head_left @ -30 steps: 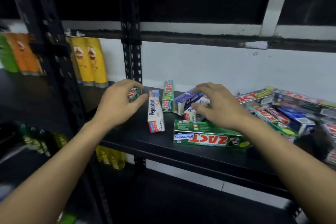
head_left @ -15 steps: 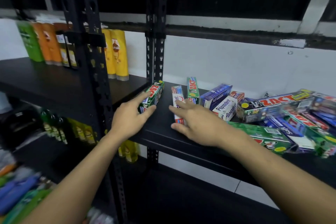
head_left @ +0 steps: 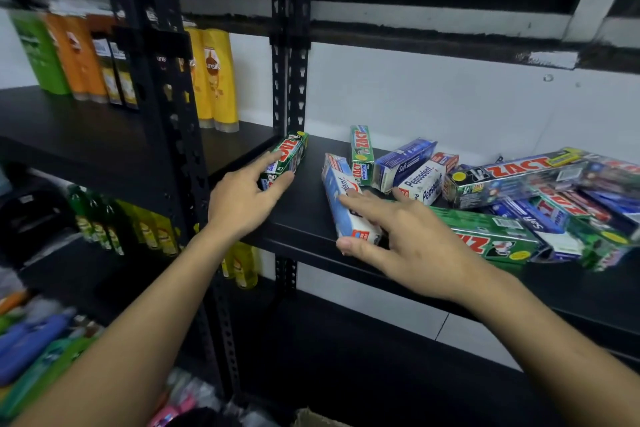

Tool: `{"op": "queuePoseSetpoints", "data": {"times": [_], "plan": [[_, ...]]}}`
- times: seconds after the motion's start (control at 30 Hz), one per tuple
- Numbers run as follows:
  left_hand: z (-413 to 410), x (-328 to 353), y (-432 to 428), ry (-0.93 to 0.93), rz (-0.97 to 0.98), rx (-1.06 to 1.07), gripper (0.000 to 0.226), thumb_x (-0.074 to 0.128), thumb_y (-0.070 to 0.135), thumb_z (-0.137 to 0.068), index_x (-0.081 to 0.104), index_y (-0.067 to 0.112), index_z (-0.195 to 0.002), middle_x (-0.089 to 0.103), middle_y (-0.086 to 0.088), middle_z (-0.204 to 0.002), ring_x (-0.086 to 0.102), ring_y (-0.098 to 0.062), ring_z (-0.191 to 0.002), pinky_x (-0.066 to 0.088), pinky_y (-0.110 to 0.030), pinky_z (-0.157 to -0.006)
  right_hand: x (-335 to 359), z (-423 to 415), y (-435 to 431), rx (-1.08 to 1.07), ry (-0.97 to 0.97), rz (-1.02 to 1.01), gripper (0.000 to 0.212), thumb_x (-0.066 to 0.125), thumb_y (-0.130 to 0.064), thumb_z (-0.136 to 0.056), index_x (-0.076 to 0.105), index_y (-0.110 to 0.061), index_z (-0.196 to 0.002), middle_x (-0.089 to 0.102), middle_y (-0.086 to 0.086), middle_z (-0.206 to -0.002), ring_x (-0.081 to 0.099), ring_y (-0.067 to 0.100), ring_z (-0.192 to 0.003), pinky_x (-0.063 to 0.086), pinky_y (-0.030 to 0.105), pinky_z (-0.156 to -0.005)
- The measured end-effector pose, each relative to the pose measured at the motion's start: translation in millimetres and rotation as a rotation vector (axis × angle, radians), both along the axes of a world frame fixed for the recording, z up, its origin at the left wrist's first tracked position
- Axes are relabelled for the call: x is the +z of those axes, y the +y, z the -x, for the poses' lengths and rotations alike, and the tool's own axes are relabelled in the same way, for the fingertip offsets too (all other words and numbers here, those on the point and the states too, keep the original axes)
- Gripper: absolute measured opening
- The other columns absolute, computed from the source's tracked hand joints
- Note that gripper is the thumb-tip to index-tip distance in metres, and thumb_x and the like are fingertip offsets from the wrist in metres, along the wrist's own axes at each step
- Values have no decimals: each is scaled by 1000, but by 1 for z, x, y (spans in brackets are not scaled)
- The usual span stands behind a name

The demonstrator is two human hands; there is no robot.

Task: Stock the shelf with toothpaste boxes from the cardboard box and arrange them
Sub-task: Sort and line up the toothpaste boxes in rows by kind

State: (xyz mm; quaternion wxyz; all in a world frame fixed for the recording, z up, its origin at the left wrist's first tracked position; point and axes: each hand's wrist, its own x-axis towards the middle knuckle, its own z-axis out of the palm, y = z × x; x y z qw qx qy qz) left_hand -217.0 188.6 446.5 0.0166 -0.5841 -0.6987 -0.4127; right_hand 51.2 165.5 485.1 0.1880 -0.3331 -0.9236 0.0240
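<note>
My left hand (head_left: 242, 208) has pushed the green toothpaste box (head_left: 289, 158) to the left end of the shelf (head_left: 311, 191), fingers flat against it. My right hand (head_left: 412, 243) moved to the white Pepsodent box (head_left: 341, 198), fingers straight on it. I think the row is starting with these 2.

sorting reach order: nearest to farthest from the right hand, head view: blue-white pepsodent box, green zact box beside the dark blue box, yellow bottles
1. blue-white Pepsodent box, under the fingers of the right hand.
2. green Zact box, just behind, towards the wall.
3. yellow bottles, far left, on the neighbouring shelf.
</note>
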Motion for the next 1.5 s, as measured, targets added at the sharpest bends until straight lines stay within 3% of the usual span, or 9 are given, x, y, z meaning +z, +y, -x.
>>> {"op": "queuePoseSetpoints", "data": {"times": [0.1, 0.3, 0.47, 0.63, 0.93, 1.07, 1.23, 1.4, 1.5], "plan": [[0, 0, 0, -9, -3, -1, 49, 46, 70, -89, 47, 53, -135, 69, 4, -87, 65, -24, -81, 44, -33, -61, -3, -1, -4, 24, 7, -21, 63, 37, -65, -93, 25, -44, -151, 36, -4, -155, 27, 9, -146, 0, 40, -123], [0, 0, 1, -14, 1, 15, 52, 42, 73, -86, 47, 54, -134, 55, 13, -67, 62, -23, -75, 37, -32, -57, -9, 7, -8, 28, 119, -29, 38, 41, -66, -89, 52, -44, -118, 51, 4, -145, 37, 12, -141, -3, 43, -123], [0, 1, 2, -33, -1, 7, 47, 47, 68, -90, 49, 52, -134, 53, 14, -64, 56, -19, -67, 33, -29, -52, -15, 3, -10, 26, 240, 9, 32, 45, -62, -91, 49, -38, -113, 63, -16, -122, 44, -2, -133, -8, 47, -121], [1, 3, 3, -68, -3, -11, 46, 52, 64, -89, 52, 50, -133, 63, 10, -81, 56, -12, -67, 35, -27, -53, -15, 9, -10, -85, 182, -31, 33, 39, -60, -95, 39, -33, -113, 66, -13, -103, 63, 10, -87, -2, 52, -121], [0, 9, 3, -137, 14, -36, 43, 59, 60, -87, 57, 48, -128, 63, 20, -98, 62, -9, -91, 54, -33, -77, -1, 19, 8, -211, 10, 16, 31, 32, -55, -100, 41, -26, -108, 40, -20, -77, 60, 19, -84, 11, 62, -115], [2, 14, 9, -147, 32, -35, 43, 63, 54, -86, 58, 45, -127, 66, 14, -104, 64, -13, -94, 55, -35, -82, 1, 12, 5, -171, -34, -31, 24, 30, -56, -99, 37, -33, -99, 49, -14, -89, 51, 14, -72, 13, 61, -115], [5, 28, 27, -136, 81, -68, 47, 65, 41, -83, 57, 38, -130, 70, 8, -103, 65, -14, -85, 53, -29, -74, 26, 4, 22, -168, -3, -20, 47, 19, -71, -91, 48, -35, -94, 61, -11, -92, 57, 10, -93, 13, 61, -115], [11, 29, 37, -225, 41, -60, 51, 67, 32, -85, 57, 28, -135, 68, 2, -114, 64, -14, -85, 49, -24, -73, 62, 7, 83, -242, 112, 38, 17, 50, -44, -95, 62, -32, -92, 71, -9, -97, 63, 16, -93, 44, 37, -92], [11, 24, 34, -269, -20, -24, 49, 66, 29, -85, 59, 25, -133, 69, 6, -107, 66, -11, -82, 53, -25, -74, 74, 18, 128, -286, 92, 39, 17, 54, -34, -95, 68, -25, -94, 72, -4, -100, 64, 17, -98, 41, 27, -76]]}}
